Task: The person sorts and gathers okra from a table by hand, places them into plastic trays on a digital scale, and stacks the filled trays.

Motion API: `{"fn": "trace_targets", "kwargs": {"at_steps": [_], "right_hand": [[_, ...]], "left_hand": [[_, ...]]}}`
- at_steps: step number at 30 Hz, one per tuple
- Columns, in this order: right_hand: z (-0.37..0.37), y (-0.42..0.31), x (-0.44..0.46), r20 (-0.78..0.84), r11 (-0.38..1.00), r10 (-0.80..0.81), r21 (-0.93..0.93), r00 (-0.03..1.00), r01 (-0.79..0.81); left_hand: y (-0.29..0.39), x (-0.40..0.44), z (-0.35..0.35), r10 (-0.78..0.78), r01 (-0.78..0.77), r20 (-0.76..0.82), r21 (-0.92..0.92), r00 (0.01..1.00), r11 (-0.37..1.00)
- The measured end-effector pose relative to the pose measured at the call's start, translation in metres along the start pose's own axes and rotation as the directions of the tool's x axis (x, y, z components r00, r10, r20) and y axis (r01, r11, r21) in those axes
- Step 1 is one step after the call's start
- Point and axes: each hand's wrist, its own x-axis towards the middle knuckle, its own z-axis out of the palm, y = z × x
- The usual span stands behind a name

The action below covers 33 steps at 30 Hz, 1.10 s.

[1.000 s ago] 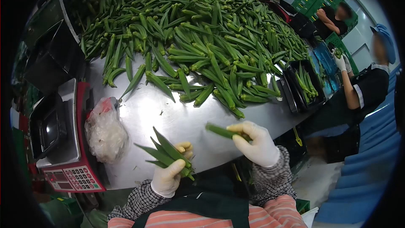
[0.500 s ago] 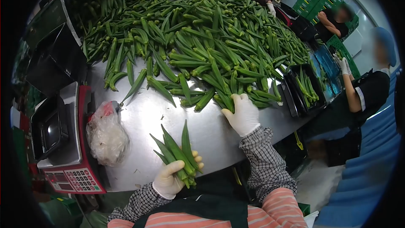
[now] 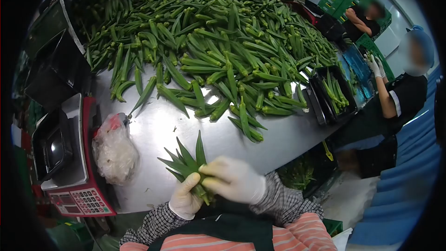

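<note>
A small bunch of green okra (image 3: 186, 159) is in my left hand (image 3: 185, 198), gloved in white, its thumb pressed across the pods and their tips fanned upward. My right hand (image 3: 234, 180), also gloved and slightly blurred, meets the bunch from the right. Its thumb and fingers pinch at an okra pod, which they mostly cover. Beyond both hands, a large heap of okra (image 3: 218, 60) spreads over the metal table (image 3: 162, 135). A few pods (image 3: 244, 122) lie at its near edge.
A red scale (image 3: 88, 200) bearing a black tray (image 3: 53, 144) stands left, beside a crumpled plastic bag (image 3: 115, 151). Right are black trays (image 3: 320, 97) with okra. A crate (image 3: 302, 176) sits below the table edge. Co-workers (image 3: 404, 97) stand at right and at the back.
My right hand has left the heap's near edge and come back to the bunch in my left hand. Some pods at the heap's edge have shifted toward me. My left hand stays nearly in place.
</note>
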Motion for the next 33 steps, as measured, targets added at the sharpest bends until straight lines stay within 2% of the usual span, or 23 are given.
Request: {"fn": "trace_targets", "kwargs": {"at_steps": [1,2,3,4,5,6,9,10,12,14,15,16,19,21,22,23,25,26,27,28,29,30,33], "right_hand": [[-0.010,0.016,0.004,-0.019,0.991,-0.089,-0.100,0.996,0.086],[-0.019,0.021,0.008,-0.167,0.975,-0.010,-0.222,0.986,-0.028],[-0.028,0.029,0.013,-0.246,0.916,-0.005,-0.389,0.969,-0.094],[-0.038,0.041,0.018,-0.322,0.825,-0.018,-0.539,0.947,-0.167],[-0.044,0.065,0.020,-0.327,0.667,0.080,-0.685,0.942,-0.294],[-0.047,0.075,0.019,-0.275,0.633,0.163,-0.707,0.948,-0.314],[-0.068,0.066,0.007,-0.397,0.748,0.028,-0.601,0.917,-0.283],[-0.074,0.048,0.006,-0.423,0.788,0.033,-0.546,0.906,-0.283],[-0.080,0.019,-0.003,-0.156,0.874,0.151,-0.440,0.976,-0.206],[-0.083,0.002,-0.008,0.133,0.929,0.195,-0.342,0.972,-0.139],[-0.081,-0.004,-0.006,0.281,0.949,0.187,-0.299,0.941,-0.099],[-0.080,-0.010,-0.003,0.348,0.952,0.209,-0.285,0.914,-0.109],[-0.074,-0.017,0.012,0.427,0.979,0.119,-0.203,0.896,-0.034],[-0.070,-0.015,0.024,0.476,0.985,0.157,-0.142,0.865,-0.100],[-0.070,-0.010,0.031,0.488,0.984,0.174,-0.107,0.855,-0.140],[-0.070,-0.004,0.038,0.501,0.981,0.192,-0.074,0.844,-0.179],[-0.073,0.013,0.053,0.335,0.963,0.229,0.056,0.914,-0.262],[-0.075,0.039,0.059,0.146,0.960,0.261,0.065,0.954,-0.272],[-0.077,0.056,0.070,-0.095,0.965,0.261,0.008,0.961,-0.262],[-0.079,0.076,0.078,-0.277,0.854,0.340,-0.310,0.899,-0.419],[-0.078,0.090,0.088,-0.330,0.654,0.327,-0.597,0.886,-0.464],[-0.078,0.100,0.093,-0.269,0.472,0.487,-0.719,0.831,-0.510],[-0.075,0.110,0.100,-0.239,0.413,0.502,-0.778,0.831,-0.473]], "left_hand": [[0.000,-0.001,0.003,0.039,-0.039,-0.018,0.004,0.999,0.999],[0.000,0.000,0.010,0.079,-0.079,-0.029,0.009,0.996,0.997],[0.000,0.002,0.014,0.120,-0.119,-0.038,0.013,0.992,0.993],[0.001,0.002,0.014,0.120,-0.120,-0.049,0.009,0.992,0.993],[-0.002,0.002,0.014,0.128,-0.127,-0.051,0.019,0.990,0.992],[-0.002,0.001,0.015,0.134,-0.132,-0.054,0.037,0.990,0.991],[0.002,0.001,0.016,0.170,-0.165,-0.021,0.140,0.985,0.976],[0.001,-0.002,0.015,0.173,-0.167,-0.014,0.180,0.985,0.969],[0.002,-0.005,0.020,0.209,-0.226,0.086,0.289,0.974,0.930],[0.006,-0.005,0.032,0.225,-0.285,0.190,0.406,0.956,0.868],[0.007,-0.005,0.033,0.196,-0.262,0.197,0.413,0.961,0.872],[0.007,-0.005,0.034,0.169,-0.241,0.202,0.420,0.965,0.875],[0.009,-0.010,0.044,0.029,-0.102,0.163,0.457,0.986,0.883],[0.011,-0.012,0.049,-0.068,-0.013,0.147,0.489,0.987,0.872],[0.007,-0.012,0.022,-0.084,0.004,0.139,0.497,0.987,0.868],[0.006,-0.010,0.020,-0.071,-0.003,0.165,0.414,0.984,0.910],[0.002,-0.005,0.021,-0.038,-0.015,0.217,0.237,0.976,0.971],[-0.001,-0.003,0.022,0.026,-0.069,0.201,0.210,0.979,0.975],[0.000,-0.001,0.020,0.018,-0.046,0.190,0.139,0.982,0.989],[0.001,0.000,0.015,0.009,-0.021,0.181,0.068,0.983,0.997],[0.002,0.002,0.013,-0.004,0.004,0.174,-0.002,0.985,1.000],[0.001,0.003,0.015,0.031,-0.032,0.150,0.004,0.988,0.999],[0.002,0.004,0.015,0.052,-0.054,0.135,0.009,0.989,0.998]]}}
